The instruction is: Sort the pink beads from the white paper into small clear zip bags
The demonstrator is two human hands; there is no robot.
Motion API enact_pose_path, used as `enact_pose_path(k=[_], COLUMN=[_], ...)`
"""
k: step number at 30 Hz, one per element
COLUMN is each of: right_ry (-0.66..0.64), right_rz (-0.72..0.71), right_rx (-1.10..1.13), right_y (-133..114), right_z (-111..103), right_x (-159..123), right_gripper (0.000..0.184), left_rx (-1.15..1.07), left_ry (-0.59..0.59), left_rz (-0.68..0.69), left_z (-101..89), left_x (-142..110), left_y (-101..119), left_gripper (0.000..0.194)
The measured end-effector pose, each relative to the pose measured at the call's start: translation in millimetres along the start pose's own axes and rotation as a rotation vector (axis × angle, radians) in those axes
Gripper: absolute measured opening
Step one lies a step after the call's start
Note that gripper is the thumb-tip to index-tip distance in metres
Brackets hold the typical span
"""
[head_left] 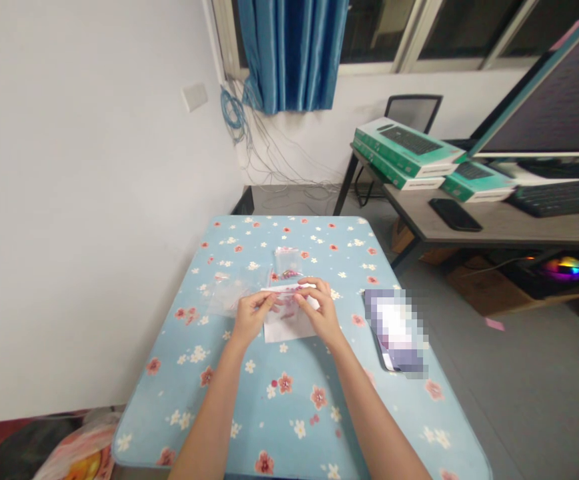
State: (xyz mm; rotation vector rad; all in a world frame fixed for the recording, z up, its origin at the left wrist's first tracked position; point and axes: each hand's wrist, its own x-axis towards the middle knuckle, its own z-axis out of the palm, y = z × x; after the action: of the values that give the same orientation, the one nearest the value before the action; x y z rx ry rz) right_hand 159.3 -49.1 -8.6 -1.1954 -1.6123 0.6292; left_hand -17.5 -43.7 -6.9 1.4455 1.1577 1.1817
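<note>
My left hand (253, 316) is closed in a pinch above a white sheet of paper (275, 331). Facing it, my right hand (322, 311) has thumb and forefinger pinched together, with the other fingers bent. A thin pinkish strand (284, 292) seems to run between the fingertips of both hands; its exact kind is too small to make out. Small pink pieces lie on the paper under the hands. Just beyond the paper is a small clear zip bag (288, 261) with colourful bead-like bits at its bottom. Clear plastic bags (223, 293) lie beside my left hand.
A blue flowered cloth (194, 373) covers the table. To the right lies a tablet or phone (394, 330) with a blurred screen. Keyboard boxes (409, 150), a black phone (454, 215) and a monitor (549, 100) occupy the neighbouring desk. A white wall (94, 200) borders the left side.
</note>
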Motion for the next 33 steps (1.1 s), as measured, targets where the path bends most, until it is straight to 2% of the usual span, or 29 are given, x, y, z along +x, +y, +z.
enact_pose_path(k=[9,13,17,24,33], right_ry=[-0.064,-0.066,-0.044,-0.026,-0.091], right_rz=[-0.082,-0.108,-0.062,-0.062,0.0], right_rx=[-0.054,-0.109,-0.158,-0.233,-0.341], right_y=[-24,-19,-3,23,57], right_z=[-14,-23,-26,-25,-6], right_x=[13,37,66,101,136], right_gripper=[0.019,0.021,0.024,0.019,0.018], left_rx=[-0.051,-0.028,-0.062,0.051,0.21], left_ry=[0.009,-0.051,-0.125,-0.22,-0.033], left_rz=[-0.003,0.024,0.006,-0.034,0.058], left_z=[11.2,11.0,5.9,-4.7,-6.3], left_x=[12,39,73,110,146], left_y=[20,34,38,22,-6], left_gripper=[0.033,0.035,0.042,0.044,0.017])
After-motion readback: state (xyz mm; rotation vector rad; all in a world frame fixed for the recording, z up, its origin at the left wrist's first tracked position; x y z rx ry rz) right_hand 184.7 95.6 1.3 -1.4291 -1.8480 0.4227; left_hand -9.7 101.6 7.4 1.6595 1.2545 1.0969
